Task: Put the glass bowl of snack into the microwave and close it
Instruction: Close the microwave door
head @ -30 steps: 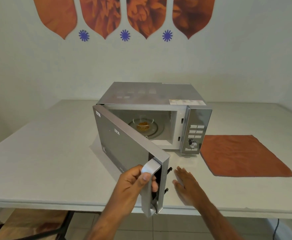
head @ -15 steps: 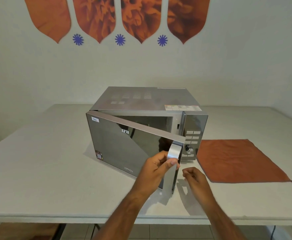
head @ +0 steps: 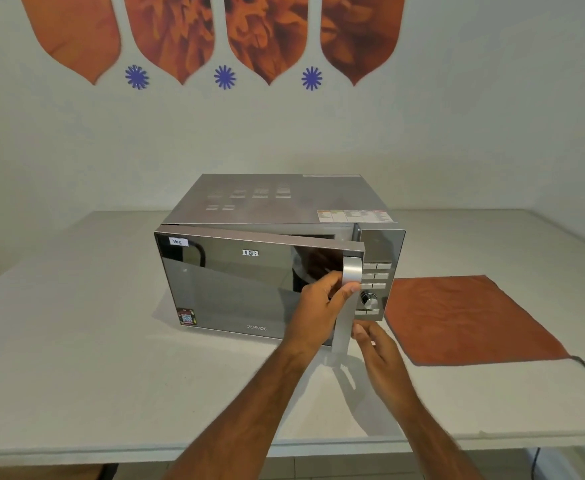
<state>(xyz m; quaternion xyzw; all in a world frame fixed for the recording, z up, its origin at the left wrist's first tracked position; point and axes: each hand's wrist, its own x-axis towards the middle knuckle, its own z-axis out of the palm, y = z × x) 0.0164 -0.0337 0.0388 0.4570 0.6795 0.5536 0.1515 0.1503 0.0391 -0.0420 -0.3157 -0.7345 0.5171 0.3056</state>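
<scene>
The head camera looks forward and down from close above the table (head: 76, 341), facing the wall (head: 457, 133).

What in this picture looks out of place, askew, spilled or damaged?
Only the microwave door stands out: it is not quite shut, its handle side standing out from the control panel, with the left hand gripping the handle. The orange cloth lies flat on the table. Nothing spilled or damaged shows.

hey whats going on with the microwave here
A person is closing the silver microwave on the white table. The left hand grips the door's silver handle; the right hand hovers near its lower end. The mirrored door is nearly shut, a narrow gap remaining.
</scene>
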